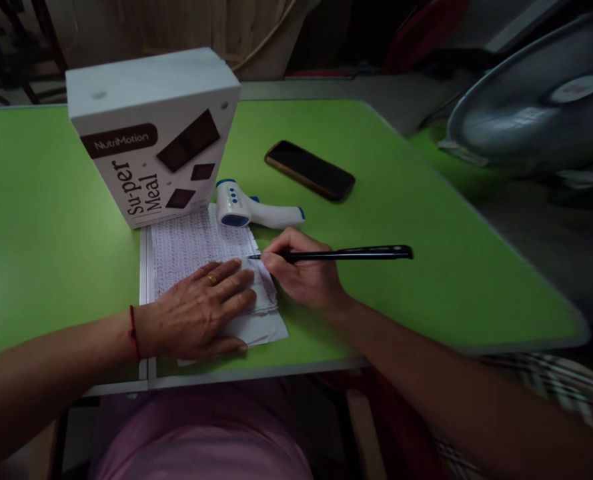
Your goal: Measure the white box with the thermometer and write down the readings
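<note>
A sheet of paper (191, 247) covered in rows of small handwriting lies on the green table (426, 267) near its front edge. My left hand (199, 310) rests flat on the lower part of the paper, fingers spread, a gold ring on one finger and a red thread on the wrist. My right hand (303, 270) grips a black pen (346, 253) lying almost level, its tip touching the paper's right edge, just past my left fingertips.
A white "NutriMotion Super Meal" box (151, 133) stands at the paper's far edge. A white and blue infrared thermometer (249, 208) lies beside it, a dark phone (309, 170) further back. A fan (536, 100) stands off the table's right side.
</note>
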The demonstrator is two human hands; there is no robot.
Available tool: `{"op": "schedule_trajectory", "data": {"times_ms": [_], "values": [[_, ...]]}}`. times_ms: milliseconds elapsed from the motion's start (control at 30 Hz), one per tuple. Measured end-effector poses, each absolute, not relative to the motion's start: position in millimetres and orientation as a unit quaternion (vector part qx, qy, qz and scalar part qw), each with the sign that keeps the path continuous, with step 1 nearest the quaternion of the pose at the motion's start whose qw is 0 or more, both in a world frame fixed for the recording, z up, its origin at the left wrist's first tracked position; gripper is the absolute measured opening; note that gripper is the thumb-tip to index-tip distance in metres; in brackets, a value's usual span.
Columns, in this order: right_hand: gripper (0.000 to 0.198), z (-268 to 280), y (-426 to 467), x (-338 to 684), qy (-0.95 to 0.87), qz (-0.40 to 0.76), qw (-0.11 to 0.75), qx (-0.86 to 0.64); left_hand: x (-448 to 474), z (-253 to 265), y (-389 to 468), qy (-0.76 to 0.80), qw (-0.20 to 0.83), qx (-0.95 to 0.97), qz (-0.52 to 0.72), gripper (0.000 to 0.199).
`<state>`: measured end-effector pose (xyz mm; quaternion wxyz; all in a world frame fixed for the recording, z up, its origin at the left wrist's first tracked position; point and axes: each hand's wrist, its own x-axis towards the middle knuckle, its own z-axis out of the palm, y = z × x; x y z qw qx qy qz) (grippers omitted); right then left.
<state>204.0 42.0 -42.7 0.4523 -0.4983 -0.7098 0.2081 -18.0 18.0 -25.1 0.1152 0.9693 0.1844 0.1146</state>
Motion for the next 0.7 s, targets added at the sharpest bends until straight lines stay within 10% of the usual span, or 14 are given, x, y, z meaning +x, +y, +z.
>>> {"op": "schedule_trajectory", "data": {"times_ms": [700], "values": [[0.013,-42.8,40.9,204.6,-0.706,0.199,0.449,-0.510,-17.2,-25.6,18.0,0.183,0.106,0.971,0.115,0.060]]}}
